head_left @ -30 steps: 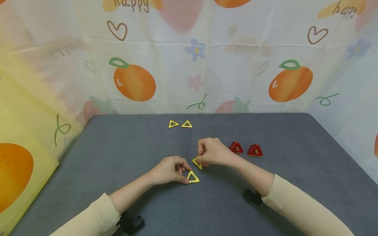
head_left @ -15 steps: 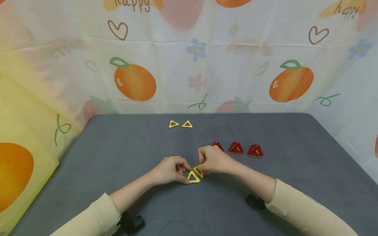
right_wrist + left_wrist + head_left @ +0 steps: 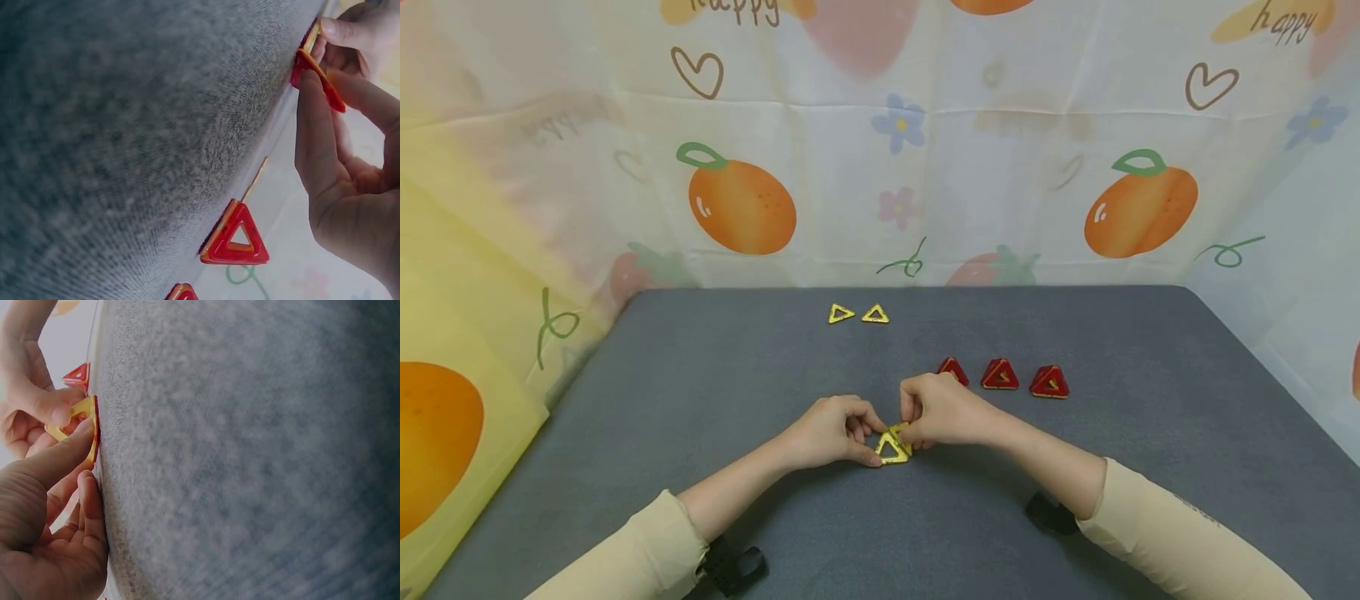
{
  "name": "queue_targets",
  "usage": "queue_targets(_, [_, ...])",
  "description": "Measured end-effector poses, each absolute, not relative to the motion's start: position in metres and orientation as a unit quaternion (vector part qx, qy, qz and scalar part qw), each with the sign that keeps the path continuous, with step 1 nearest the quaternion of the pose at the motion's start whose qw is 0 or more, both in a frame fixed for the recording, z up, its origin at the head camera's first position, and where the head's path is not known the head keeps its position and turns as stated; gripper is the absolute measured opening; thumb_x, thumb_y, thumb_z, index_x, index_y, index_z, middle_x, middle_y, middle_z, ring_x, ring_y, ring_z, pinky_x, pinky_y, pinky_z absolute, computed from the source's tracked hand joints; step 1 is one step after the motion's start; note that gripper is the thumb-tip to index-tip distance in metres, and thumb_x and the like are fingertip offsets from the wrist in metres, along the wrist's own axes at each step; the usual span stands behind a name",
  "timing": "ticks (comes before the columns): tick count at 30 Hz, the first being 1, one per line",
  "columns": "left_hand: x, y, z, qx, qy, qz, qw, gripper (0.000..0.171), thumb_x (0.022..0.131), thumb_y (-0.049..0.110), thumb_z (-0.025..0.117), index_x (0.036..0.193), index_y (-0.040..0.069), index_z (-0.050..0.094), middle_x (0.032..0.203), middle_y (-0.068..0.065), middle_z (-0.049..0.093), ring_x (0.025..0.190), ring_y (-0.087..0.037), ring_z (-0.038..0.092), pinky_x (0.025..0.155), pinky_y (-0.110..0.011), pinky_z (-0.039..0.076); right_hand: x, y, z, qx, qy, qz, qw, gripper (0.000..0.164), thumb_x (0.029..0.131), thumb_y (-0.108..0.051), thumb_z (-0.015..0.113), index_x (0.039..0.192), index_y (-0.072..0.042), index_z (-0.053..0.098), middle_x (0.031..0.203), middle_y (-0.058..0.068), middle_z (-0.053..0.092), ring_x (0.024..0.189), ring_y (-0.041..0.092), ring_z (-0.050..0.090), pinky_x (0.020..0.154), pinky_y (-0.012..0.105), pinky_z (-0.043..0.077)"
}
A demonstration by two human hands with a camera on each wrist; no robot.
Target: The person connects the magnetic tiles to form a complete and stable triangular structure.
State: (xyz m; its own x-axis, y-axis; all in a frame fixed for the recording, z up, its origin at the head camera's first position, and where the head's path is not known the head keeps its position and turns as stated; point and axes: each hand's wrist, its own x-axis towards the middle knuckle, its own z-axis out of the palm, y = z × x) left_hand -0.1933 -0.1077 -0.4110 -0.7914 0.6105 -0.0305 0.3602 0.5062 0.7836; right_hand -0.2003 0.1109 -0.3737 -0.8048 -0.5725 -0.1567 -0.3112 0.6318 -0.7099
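A flat triangular magnetic tile, yellow on top and red underneath, lies on the grey table. My left hand holds it at its left side, thumb and index finger at the corners. My right hand pinches a second triangular tile, red outside and yellow inside. This second tile stands tilted along the right edge of the flat one, and they appear to touch. In the left wrist view, the left thumb presses on the yellow face. Fingers partly cover the second tile in the head view.
Two flat yellow triangles lie near the table's back edge. A row of red pyramids stands behind and right of my right hand, which partly hides the leftmost. A printed curtain hangs behind the table.
My right hand has come down and toward me, bringing its tile from apart to against the flat tile's edge. The leftmost red pyramid has come into view. My left hand has stayed put.
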Motion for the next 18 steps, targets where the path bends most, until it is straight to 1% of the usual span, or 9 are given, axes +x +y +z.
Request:
queue_targets(3, [-0.193,-0.107,-0.411,0.283,0.854,0.408,0.154,0.028,0.072,0.018,0.089,0.095,0.011,0.074,0.088,-0.005,0.066,0.070,-0.002,0.057,0.064,-0.018,0.051,-0.203,0.114,-0.375,-0.269,0.875,-0.352,0.198,0.027,0.072,-0.009,0.086,0.083,-0.010,0.062,0.071,0.000,0.070,0.061,0.008,0.065,0.056,0.024,0.055])
queue_targets(6, [-0.193,-0.107,-0.410,0.282,0.854,0.409,0.154,0.028,0.071,0.018,0.089,0.095,0.011,0.074,0.088,-0.005,0.066,0.070,-0.002,0.057,0.064,-0.018,0.051,-0.206,0.117,-0.376,-0.286,0.864,-0.355,0.213,0.032,0.068,-0.008,0.089,0.088,-0.011,0.064,0.078,0.001,0.072,0.068,0.005,0.065,0.061,0.023,0.055])
queue_targets(13, [-0.194,-0.107,-0.411,0.284,0.854,0.406,0.157,0.028,0.072,0.019,0.088,0.095,0.012,0.073,0.087,-0.005,0.065,0.071,-0.003,0.057,0.064,-0.018,0.051,-0.209,0.122,-0.378,-0.313,0.845,-0.358,0.244,0.042,0.074,-0.008,0.086,0.111,-0.010,0.066,0.089,0.004,0.071,0.069,0.006,0.067,0.063,0.022,0.055])
queue_targets(18, [-0.194,-0.107,-0.410,0.283,0.854,0.408,0.157,0.028,0.072,0.019,0.088,0.094,0.011,0.073,0.086,-0.005,0.064,0.071,-0.003,0.057,0.065,-0.018,0.051,-0.211,0.123,-0.382,-0.333,0.836,-0.355,0.254,0.041,0.075,-0.009,0.085,0.113,-0.011,0.069,0.089,0.004,0.073,0.070,0.005,0.068,0.064,0.022,0.056])
